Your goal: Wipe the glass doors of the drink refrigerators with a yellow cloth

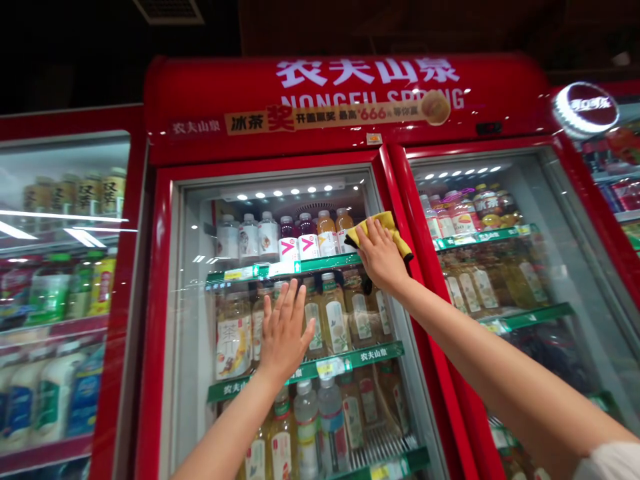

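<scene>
My right hand [381,255] presses a yellow cloth [395,230] with dark edging against the upper right part of a fridge's glass door [195,220]. The fingers lie over the cloth, near the red door frame [387,175]. Lower and to the left, my left hand [284,330] is spread with its palm toward the same glass, fingers pointing up, holding nothing. Behind the glass, bottled drinks [307,237] stand in rows on shelves with green edge strips [380,353]. My left hand and forearm hide some of the bottles.
Another glass door [540,267] of the red fridge adjoins on the right. A separate fridge with bottles [53,287] stands at the left, and one with a round lit sign [586,110] at the far right. A lettered red header [200,87] runs above the doors.
</scene>
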A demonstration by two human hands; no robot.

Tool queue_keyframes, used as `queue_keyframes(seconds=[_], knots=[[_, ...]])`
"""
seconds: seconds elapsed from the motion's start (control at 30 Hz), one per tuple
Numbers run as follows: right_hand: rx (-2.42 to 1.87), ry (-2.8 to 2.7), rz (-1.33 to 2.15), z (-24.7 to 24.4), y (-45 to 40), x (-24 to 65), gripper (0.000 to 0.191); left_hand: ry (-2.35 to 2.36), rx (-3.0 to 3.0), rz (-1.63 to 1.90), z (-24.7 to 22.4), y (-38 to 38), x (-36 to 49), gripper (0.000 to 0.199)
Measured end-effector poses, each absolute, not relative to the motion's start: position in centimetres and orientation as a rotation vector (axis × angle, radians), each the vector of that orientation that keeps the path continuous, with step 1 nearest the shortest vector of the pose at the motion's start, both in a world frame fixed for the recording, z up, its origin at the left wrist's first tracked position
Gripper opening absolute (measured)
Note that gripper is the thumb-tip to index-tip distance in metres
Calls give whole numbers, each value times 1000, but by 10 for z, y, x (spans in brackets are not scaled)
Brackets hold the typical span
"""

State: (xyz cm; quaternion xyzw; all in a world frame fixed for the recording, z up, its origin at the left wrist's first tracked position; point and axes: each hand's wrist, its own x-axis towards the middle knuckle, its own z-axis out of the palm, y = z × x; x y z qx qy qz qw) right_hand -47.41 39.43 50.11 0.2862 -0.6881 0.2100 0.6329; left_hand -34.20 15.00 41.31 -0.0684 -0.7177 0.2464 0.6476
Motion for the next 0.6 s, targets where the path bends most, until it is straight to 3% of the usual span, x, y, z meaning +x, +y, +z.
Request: queue_keyframes(seconds=[0.13, 0.4, 0.6], knots=[[764, -1561, 293, 481, 410, -479, 57, -1613, -158, 591, 414, 142, -338, 84], [641, -1577, 502, 549, 370, -463, 56, -1623, -123, 580, 414, 128, -329, 82], [991, -1486, 169, 489, 384, -453, 50, -1666, -115, 576, 408, 114, -317, 79]])
